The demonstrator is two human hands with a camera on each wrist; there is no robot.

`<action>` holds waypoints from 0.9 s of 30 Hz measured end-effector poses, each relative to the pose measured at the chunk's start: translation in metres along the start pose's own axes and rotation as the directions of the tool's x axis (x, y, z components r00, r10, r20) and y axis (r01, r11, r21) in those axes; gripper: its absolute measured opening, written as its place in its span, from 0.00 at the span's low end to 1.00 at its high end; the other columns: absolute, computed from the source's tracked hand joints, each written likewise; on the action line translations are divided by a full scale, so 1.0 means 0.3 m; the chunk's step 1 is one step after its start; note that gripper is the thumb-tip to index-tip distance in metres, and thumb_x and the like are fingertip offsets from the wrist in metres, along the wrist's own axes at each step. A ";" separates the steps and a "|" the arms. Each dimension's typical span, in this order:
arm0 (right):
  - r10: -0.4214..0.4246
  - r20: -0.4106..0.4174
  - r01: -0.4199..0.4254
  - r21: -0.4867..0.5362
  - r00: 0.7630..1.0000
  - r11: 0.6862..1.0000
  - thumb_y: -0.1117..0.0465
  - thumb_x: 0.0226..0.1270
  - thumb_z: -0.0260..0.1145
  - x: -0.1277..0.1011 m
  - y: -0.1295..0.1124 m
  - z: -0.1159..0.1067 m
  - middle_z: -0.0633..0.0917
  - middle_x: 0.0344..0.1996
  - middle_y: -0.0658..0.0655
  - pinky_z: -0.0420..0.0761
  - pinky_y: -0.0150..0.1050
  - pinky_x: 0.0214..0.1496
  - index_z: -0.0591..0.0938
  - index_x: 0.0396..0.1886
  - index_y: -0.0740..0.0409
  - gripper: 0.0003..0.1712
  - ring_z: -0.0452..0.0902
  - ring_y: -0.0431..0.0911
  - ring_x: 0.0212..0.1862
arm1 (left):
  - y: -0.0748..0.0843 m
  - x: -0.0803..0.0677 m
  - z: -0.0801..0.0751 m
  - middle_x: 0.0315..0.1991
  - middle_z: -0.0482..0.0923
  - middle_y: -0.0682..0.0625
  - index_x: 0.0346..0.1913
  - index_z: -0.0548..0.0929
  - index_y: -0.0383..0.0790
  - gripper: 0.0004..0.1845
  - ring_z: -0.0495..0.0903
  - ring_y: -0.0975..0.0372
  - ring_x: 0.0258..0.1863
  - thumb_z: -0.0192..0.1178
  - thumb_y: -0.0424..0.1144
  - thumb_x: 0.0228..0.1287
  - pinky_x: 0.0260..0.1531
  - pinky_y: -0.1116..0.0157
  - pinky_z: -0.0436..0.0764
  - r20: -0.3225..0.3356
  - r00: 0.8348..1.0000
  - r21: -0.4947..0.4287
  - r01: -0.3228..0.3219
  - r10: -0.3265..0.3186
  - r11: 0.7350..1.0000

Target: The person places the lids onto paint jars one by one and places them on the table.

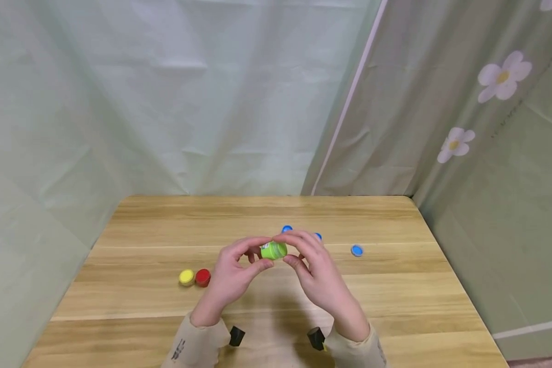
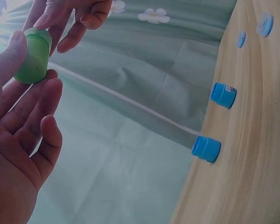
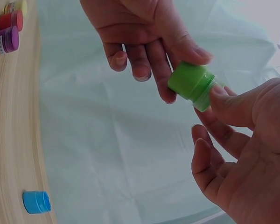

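Note:
A small green jar [image 1: 273,250] is held above the table between both hands, tilted on its side. My left hand [image 1: 234,268] pinches its smooth body between thumb and fingers. On the other end, my right hand [image 1: 317,271] pinches a lighter, ridged part with thumb and fingertips. The right wrist view shows this ridged end of the green jar [image 3: 191,81] pressed under the right thumb. Whether it is a cap or the neck, I cannot tell. Beyond the hands stand two small blue jars, one [image 2: 223,95] beside the other [image 2: 206,149], both without lids.
Left on the wooden table [image 1: 133,301] stand a yellow-topped jar [image 1: 186,277] and a red-topped jar [image 1: 203,277], with a purple jar [image 3: 4,41] beside them. At the right lies a blue lid [image 1: 357,250]; the left wrist view shows another blue lid [image 2: 241,39]. Curtains surround the table.

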State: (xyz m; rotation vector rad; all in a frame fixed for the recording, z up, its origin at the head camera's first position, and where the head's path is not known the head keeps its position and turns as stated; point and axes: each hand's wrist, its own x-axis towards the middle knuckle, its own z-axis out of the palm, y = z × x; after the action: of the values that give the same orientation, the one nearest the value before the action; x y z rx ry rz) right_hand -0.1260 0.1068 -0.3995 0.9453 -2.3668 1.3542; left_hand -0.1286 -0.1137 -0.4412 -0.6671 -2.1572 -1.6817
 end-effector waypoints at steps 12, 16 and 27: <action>-0.102 -0.023 0.101 -0.054 0.994 0.993 0.77 0.67 0.72 0.005 0.013 0.005 0.85 0.62 0.47 0.78 0.47 0.65 0.86 0.60 0.50 0.26 0.76 0.51 0.66 | 0.001 -0.002 -0.006 0.40 0.86 0.54 0.59 0.89 0.41 0.20 0.80 0.61 0.36 0.74 0.27 0.64 0.37 0.67 0.79 0.037 0.999 0.010 0.039 -0.039 0.999; -0.129 -0.018 0.128 -0.063 0.991 0.990 0.76 0.67 0.72 0.004 0.018 0.005 0.85 0.62 0.47 0.75 0.49 0.68 0.86 0.60 0.50 0.26 0.76 0.51 0.66 | 0.004 -0.005 -0.008 0.40 0.86 0.54 0.60 0.89 0.40 0.20 0.80 0.60 0.36 0.74 0.28 0.65 0.37 0.66 0.80 0.049 0.997 0.005 0.061 -0.061 0.998; -0.097 -0.006 0.096 -0.131 0.995 0.987 0.65 0.70 0.75 0.001 0.017 0.000 0.86 0.61 0.46 0.77 0.51 0.66 0.85 0.64 0.49 0.24 0.76 0.50 0.64 | -0.005 -0.001 -0.007 0.38 0.86 0.52 0.60 0.89 0.38 0.20 0.80 0.61 0.34 0.73 0.26 0.65 0.36 0.68 0.79 0.042 0.999 -0.019 0.006 -0.005 1.000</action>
State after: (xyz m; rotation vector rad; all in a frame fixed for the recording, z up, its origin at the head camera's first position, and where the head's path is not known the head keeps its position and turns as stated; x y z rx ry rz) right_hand -0.1295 0.1085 -0.4029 0.9965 -2.3352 1.1510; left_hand -0.1292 -0.1162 -0.4419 -0.7082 -2.1754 -1.7080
